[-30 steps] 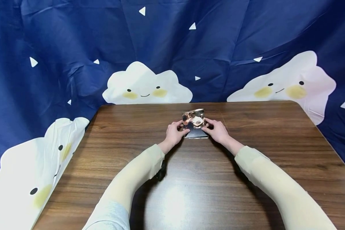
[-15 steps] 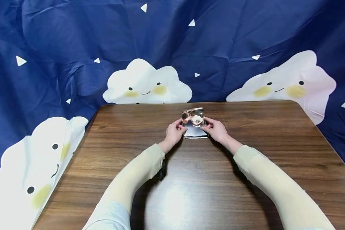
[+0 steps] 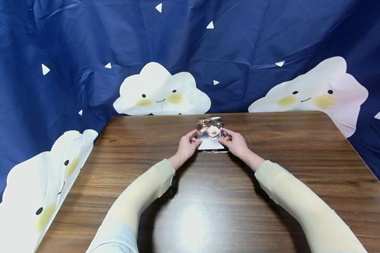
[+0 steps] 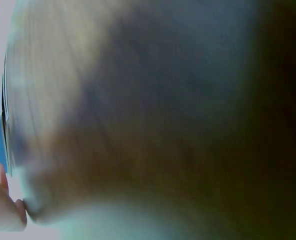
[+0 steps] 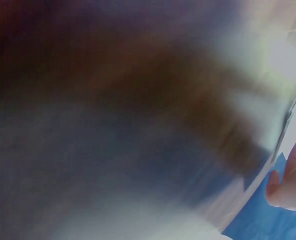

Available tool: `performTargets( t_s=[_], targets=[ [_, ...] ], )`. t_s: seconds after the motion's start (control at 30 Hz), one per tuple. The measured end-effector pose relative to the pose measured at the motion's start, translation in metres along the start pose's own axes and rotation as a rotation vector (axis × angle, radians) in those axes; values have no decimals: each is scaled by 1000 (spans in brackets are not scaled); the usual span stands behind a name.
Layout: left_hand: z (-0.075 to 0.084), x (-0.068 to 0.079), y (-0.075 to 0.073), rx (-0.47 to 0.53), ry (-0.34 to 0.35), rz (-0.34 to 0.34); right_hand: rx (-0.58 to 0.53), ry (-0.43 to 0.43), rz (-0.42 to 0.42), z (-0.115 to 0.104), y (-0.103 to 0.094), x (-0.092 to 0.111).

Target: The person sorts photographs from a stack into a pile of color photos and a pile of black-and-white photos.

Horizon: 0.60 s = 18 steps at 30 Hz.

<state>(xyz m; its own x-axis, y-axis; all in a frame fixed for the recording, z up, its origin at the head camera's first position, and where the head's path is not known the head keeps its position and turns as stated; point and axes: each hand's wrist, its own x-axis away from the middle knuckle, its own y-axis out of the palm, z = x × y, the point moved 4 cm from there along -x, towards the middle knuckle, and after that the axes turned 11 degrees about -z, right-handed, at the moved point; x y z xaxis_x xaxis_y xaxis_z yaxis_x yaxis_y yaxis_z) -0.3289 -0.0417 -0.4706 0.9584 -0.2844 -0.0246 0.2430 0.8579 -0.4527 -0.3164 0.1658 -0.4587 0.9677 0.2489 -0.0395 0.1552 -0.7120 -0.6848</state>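
Observation:
A glossy photo (image 3: pixel 209 143) showing people in its upper part and a pale area below lies near the far middle of the table in the head view. My left hand (image 3: pixel 187 144) pinches its left edge, thumb on top. At the right edge my right hand (image 3: pixel 236 144) holds it between thumb and fingers. Under the photo, the edge of another flat piece (image 3: pixel 221 151) peeks out at the front and right; how many layers lie there is hidden. Both wrist views are mostly blurred, with the left hand (image 4: pixel 3 202) and right hand (image 5: pixel 290 186) at their margins.
The brown wood-grain table (image 3: pixel 190 196) has a bright glare spot near its front. Behind it hangs a blue curtain (image 3: pixel 234 45) with white clouds, which also falls along the left side. A small dark object (image 3: pixel 172 188) shows beneath the left cuff.
The top photo has slid slightly left along with my left hand, uncovering the piece beneath at the right. Its lower part now looks pale instead of dark. My right hand has barely moved.

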Motion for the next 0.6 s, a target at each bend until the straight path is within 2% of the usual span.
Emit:
performTargets(
  t_s=[0.33,0.6],
  targets=[
    [-9,8,-23,34,9,11,2,-21,-42,-20,12,-8],
    [-17,18,-49,68,13,25,-2,-18,-64,-37,29,-21]
  ],
)
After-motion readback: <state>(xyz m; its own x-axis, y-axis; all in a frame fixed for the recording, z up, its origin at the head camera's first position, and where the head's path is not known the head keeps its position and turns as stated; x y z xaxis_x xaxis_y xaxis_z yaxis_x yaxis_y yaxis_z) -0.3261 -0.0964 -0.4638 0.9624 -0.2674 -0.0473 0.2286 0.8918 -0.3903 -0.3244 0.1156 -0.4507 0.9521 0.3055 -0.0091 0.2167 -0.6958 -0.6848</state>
